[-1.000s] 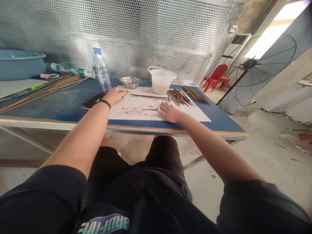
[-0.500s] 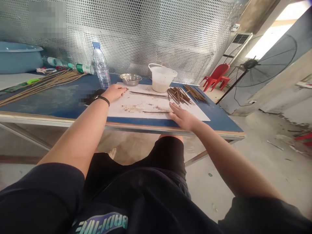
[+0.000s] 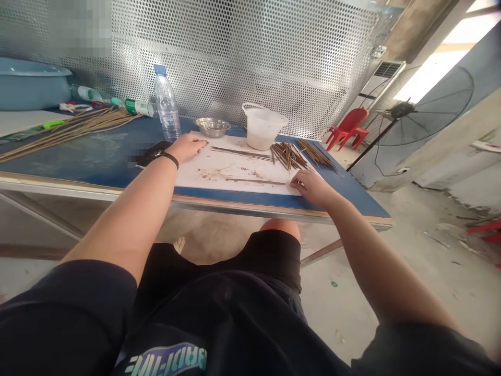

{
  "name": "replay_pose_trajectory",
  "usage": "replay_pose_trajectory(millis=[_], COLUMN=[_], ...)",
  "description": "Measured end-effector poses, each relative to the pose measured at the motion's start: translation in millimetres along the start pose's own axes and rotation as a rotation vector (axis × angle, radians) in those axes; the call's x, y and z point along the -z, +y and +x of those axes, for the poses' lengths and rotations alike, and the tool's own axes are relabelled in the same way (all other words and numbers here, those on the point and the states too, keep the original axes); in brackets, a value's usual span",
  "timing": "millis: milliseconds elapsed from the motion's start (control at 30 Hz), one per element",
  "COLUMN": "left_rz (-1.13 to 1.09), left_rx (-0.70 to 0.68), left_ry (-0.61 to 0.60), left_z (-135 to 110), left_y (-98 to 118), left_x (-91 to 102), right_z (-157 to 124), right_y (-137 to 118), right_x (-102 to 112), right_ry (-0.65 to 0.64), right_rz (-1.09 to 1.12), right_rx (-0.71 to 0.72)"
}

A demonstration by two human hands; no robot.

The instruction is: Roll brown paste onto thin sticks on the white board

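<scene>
My right hand (image 3: 312,187) pinches the right end of a thin brown stick (image 3: 254,181), which lies along the near part of a white sheet (image 3: 191,177). My left hand (image 3: 189,147) rests at the sheet's left edge with its fingers closed. A small brown bit shows at its fingertips, too small to name. Between the hands and farther back, a few long thin sticks (image 3: 238,152) lie side by side. A heap of short brown sticks (image 3: 288,155) is just beyond my right hand. Brown crumbs and smears mark the sheet.
A white plastic bucket (image 3: 264,128) and a steel bowl (image 3: 212,127) stand at the back. A water bottle (image 3: 167,107) stands beyond my left wrist, near a dark object (image 3: 154,152). More sticks (image 3: 318,154) lie at right, long strands (image 3: 78,128) and a blue basin (image 3: 33,83) at left.
My right hand has slid to the right and its fingers have curled from flat to a pinch. The brown stick's right end is more exposed. My left hand has stayed nearly in place.
</scene>
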State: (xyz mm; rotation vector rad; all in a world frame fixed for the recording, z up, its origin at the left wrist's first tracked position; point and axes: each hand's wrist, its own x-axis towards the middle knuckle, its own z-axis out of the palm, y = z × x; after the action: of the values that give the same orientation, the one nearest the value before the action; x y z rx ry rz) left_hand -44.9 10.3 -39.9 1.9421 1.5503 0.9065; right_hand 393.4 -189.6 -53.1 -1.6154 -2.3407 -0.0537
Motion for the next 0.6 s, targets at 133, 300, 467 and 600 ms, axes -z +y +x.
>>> replay_pose_trajectory(millis=[133,300,467,600], left_rz=[0.012,0.01,0.016,-0.001], left_rx=[0.014,0.021,0.032,0.0], left_ry=[0.008,0.002,0.004,0.0], left_z=[-3,-6,-7,-9], left_y=[3,7,8,8], left_x=[0.1,1.1,1.1,1.0], right_z=[18,54,88,110], right_y=[-26,-53,-114,-164], right_x=[-2,-1,-14,-34], right_ry=[0.02,-0.07,-0.051,-0.107], right_rz=[0.021,0.092,0.074,0.003], right_rx=[-0.001,-0.04,0.023,0.206])
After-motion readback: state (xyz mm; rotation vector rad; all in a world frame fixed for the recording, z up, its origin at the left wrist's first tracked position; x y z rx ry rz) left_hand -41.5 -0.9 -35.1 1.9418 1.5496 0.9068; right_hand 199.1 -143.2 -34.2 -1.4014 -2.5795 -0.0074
